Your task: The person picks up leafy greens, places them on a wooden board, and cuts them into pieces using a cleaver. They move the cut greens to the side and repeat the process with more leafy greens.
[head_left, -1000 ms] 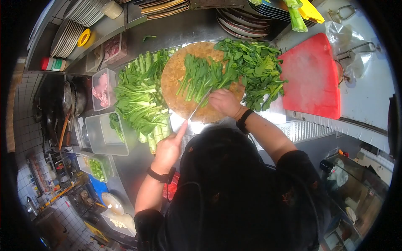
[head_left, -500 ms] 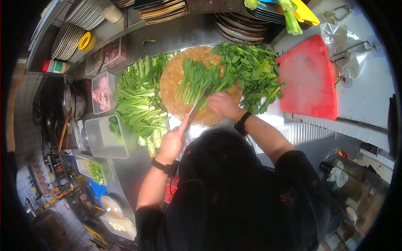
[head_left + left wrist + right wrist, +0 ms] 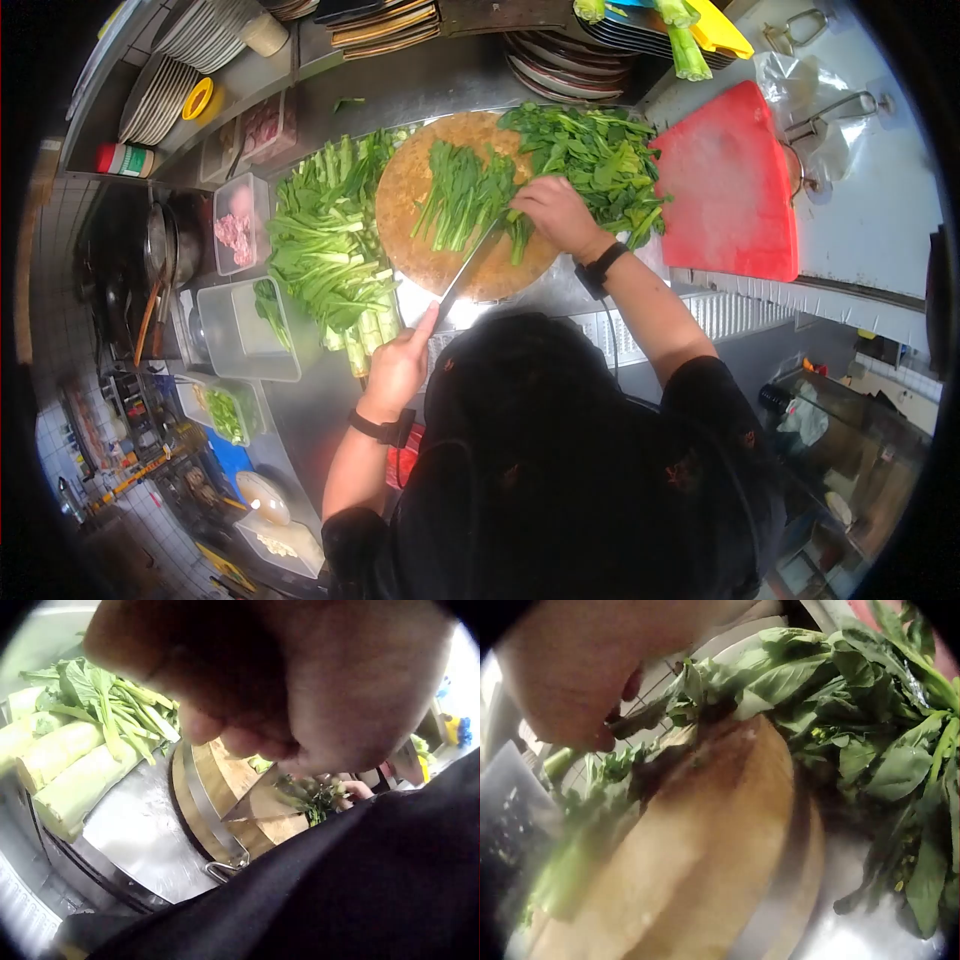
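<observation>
To the left of the left hand's fingers lies a heap of light-green leafy stalks with thick pale stems [image 3: 335, 230]. The left hand [image 3: 398, 370] grasps a knife with a broad steel blade [image 3: 467, 262], its index finger stretched towards the blade. From those fingers the blade slants forward and right over a round, tan wooden chopping block [image 3: 400, 195], ending just beside the right fingertips. Left of these fingertips lies a row of green leafy stems [image 3: 462, 195], stem ends towards the person. The right hand [image 3: 563, 215] pinches a small dark-green leafy bunch [image 3: 519, 240]. The next cut probably turns on this: the bunch lies directly under the right fingers, the nearer hand, its long axis pointing towards the person, just right of the blade. Beyond the right fingers sits a loose pile of dark-green leaves [image 3: 600, 150].
</observation>
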`<state>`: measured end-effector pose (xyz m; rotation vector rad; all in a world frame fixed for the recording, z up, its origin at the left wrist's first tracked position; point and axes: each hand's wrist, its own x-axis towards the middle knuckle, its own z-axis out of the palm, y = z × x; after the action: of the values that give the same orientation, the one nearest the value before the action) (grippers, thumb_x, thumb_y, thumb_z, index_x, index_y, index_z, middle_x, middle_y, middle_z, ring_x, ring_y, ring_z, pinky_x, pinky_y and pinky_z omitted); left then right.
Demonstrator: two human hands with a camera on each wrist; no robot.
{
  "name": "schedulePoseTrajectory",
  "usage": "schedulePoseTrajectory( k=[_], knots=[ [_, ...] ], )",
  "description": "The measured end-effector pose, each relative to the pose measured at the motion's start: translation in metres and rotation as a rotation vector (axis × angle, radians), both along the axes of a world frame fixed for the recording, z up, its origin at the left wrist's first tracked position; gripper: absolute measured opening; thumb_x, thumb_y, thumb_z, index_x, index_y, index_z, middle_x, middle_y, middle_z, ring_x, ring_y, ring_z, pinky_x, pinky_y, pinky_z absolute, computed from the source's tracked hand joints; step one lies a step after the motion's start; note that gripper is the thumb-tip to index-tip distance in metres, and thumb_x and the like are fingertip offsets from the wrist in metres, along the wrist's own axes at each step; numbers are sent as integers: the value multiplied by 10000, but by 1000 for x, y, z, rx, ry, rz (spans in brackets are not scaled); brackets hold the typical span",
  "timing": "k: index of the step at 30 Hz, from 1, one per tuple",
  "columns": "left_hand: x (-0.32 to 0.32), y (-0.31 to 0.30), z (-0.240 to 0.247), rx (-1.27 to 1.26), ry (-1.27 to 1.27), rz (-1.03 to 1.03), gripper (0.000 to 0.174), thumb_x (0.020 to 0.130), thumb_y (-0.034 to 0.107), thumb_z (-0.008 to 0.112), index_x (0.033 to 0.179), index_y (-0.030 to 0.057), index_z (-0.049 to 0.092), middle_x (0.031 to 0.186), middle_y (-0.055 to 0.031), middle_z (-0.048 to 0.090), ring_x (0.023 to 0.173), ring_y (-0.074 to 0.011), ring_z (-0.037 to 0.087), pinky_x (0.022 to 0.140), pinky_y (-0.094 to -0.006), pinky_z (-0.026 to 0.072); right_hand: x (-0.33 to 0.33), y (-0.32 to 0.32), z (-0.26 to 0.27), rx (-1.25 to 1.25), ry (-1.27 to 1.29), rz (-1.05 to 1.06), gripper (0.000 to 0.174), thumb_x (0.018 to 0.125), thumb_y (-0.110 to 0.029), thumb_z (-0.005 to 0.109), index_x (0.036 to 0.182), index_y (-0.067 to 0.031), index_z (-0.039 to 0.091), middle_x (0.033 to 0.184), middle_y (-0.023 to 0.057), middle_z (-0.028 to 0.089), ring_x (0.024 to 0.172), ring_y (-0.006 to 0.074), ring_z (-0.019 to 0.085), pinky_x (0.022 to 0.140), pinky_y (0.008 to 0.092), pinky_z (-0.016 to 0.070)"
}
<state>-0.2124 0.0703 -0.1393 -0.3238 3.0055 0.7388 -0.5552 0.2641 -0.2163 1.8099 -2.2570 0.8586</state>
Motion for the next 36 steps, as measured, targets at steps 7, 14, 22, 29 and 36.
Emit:
schedulePoseTrajectory(
  k=[7, 14, 22, 29, 36],
  knots=[
    [-7, 2, -16, 22, -28, 117, 726, 944, -11, 609, 1620, 215, 474, 820, -183, 689, 684, -378, 698, 640, -483, 582, 25, 42, 13, -26, -11, 53, 381, 781, -55, 721, 1157, -112, 742, 1162, 71, 686, 1054, 302, 641, 905, 434, 536],
    [-9, 3, -23, 26, -23, 129, 716, 955, -1, 616, 1628, 190, 461, 749, -171, 668, 644, -371, 683, 612, -493, 563, 53, 21, -37, 75, -91, 111, 327, 820, -58, 672, 1143, -80, 713, 1168, 81, 671, 1059, 305, 636, 899, 389, 573],
    [-11, 3, -16, -33, -72, 120, 747, 922, -25, 622, 1621, 190, 474, 771, -171, 670, 644, -362, 690, 614, -486, 570, 61, -26, -41, -19, -152, 98, 272, 847, -97, 716, 1115, -52, 709, 1168, 78, 667, 1048, 291, 630, 895, 389, 572],
    [-8, 9, 5, -90, -34, 66, 784, 869, -54, 618, 1603, 199, 509, 785, -151, 659, 640, -355, 688, 627, -475, 587, 56, -30, -47, -69, -105, 129, 257, 848, -102, 730, 1097, -43, 717, 1108, 73, 683, 1020, 277, 635, 890, 384, 575],
    [-13, 3, 6, -113, -52, 4, 807, 843, -62, 621, 1599, 198, 516, 804, -152, 664, 652, -355, 692, 629, -474, 589, 55, -30, -47, -87, -119, 132, 250, 842, -88, 731, 1087, -37, 719, 1094, 74, 683, 1021, 271, 636, 891, 384, 576]
  ],
)
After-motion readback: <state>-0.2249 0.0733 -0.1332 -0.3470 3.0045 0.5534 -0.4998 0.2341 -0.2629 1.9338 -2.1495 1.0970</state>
